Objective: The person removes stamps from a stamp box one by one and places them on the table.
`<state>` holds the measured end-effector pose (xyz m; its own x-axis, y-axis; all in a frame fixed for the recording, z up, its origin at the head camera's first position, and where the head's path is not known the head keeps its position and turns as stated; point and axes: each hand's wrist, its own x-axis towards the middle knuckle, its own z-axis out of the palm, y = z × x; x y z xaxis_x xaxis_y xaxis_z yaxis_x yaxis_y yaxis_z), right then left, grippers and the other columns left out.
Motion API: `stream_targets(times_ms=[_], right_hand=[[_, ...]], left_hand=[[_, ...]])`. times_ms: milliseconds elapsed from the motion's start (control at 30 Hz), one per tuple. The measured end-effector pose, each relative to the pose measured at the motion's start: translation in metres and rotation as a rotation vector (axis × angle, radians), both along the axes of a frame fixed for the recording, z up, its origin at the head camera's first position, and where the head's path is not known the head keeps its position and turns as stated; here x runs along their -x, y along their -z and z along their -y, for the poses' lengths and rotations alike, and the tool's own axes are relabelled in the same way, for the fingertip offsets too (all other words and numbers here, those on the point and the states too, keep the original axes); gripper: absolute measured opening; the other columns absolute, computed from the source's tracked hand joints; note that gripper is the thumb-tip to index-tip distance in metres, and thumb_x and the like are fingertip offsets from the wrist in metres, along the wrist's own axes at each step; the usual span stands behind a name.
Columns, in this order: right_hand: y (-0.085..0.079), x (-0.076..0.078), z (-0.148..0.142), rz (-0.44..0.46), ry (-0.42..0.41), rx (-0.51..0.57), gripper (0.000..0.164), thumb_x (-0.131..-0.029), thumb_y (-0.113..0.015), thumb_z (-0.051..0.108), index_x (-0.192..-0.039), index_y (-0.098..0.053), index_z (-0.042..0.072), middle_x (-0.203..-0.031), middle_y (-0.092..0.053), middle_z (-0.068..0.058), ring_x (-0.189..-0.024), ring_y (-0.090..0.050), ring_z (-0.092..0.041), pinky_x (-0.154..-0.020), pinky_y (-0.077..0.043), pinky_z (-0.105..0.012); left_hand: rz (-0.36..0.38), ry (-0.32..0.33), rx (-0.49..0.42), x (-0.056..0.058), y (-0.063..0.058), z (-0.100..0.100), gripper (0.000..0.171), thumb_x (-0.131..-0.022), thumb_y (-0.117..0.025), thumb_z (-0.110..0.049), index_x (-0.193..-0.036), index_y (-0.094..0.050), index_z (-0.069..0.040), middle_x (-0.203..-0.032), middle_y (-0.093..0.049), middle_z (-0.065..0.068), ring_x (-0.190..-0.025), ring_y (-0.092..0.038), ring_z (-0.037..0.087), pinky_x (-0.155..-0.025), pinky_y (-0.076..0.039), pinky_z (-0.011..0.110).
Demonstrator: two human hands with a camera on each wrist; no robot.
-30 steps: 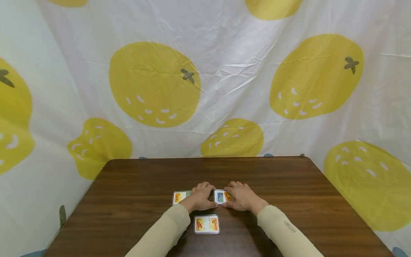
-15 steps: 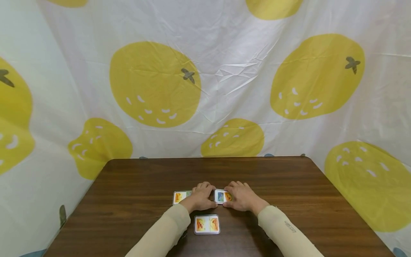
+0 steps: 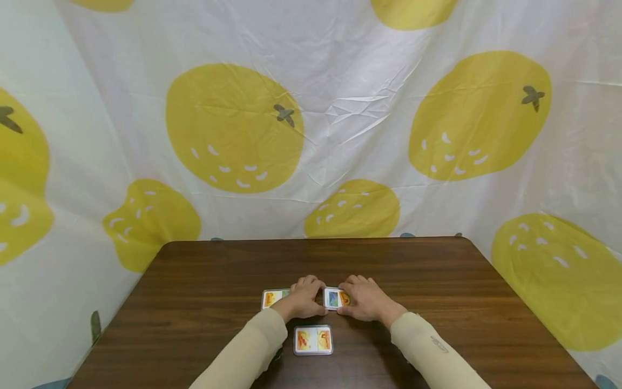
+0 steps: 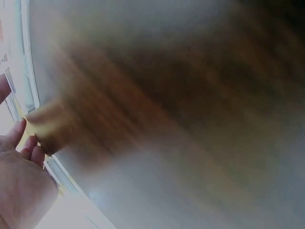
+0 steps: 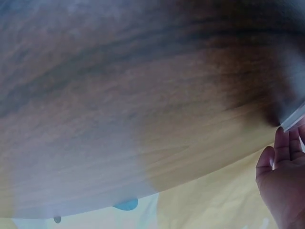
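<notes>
1. next to nothing has moved since half a second ago: both my hands and the cases on the desk sit where they sat.
2. the case between my hands lies flat, just below and right of the centre of the frame.
3. my right hand grips its right end, fingers curled at the upper edge and thumb at the lower; the right wrist view shows fingertips on a clear plastic edge.
4. my left hand is curved, thumb and fingertips at the left corners. i cannot tell whether they pinch it or only rest there.
5. to handle it well, i'd keep the pressure equal from both sides, so the case doesn't twist; a light grip should do, since clear plastic may well be slippery.
6. i'd also watch my left wrist: the left-hand case is partly hidden behind it and could get nudged.
7. the lower case, at bottom centre, lies apart from my fingers, so i'd keep my sleeves off it.
</notes>
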<state>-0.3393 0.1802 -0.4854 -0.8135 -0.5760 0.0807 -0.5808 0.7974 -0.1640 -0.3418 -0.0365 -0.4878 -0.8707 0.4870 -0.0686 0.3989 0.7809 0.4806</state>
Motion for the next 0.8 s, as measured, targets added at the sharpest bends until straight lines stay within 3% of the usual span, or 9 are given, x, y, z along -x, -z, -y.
stream_targets(times_ms=[533,800], right_hand=[[0.0037,0.0016,-0.0019,0.021,0.007,0.016,0.06,-0.09,-0.071,0.044,-0.132,-0.059,0.004,-0.126,-0.057,-0.011,-0.118,-0.052,-0.032,-0.096,-0.039,-0.052],[0.0011,-0.0014,0.0007,0.029,0.0,0.024,0.058,-0.09,-0.07,0.043,-0.132,-0.059,0.004,-0.126,-0.057,-0.012,-0.117,-0.052,-0.032,-0.096,-0.039,-0.052]], left_hand=[[0.016,0.022,-0.007,-0.0006,-0.0024,0.0019,0.044,-0.092,-0.069,-0.024,-0.131,-0.053,-0.011,-0.14,-0.041,0.011,-0.136,-0.032,0.034,-0.11,-0.025,0.05],[0.012,0.008,-0.015,-0.0005,-0.0022,0.0023,0.041,-0.089,-0.07,-0.021,-0.126,-0.056,-0.01,-0.139,-0.043,0.009,-0.135,-0.034,0.032,-0.11,-0.026,0.05]])
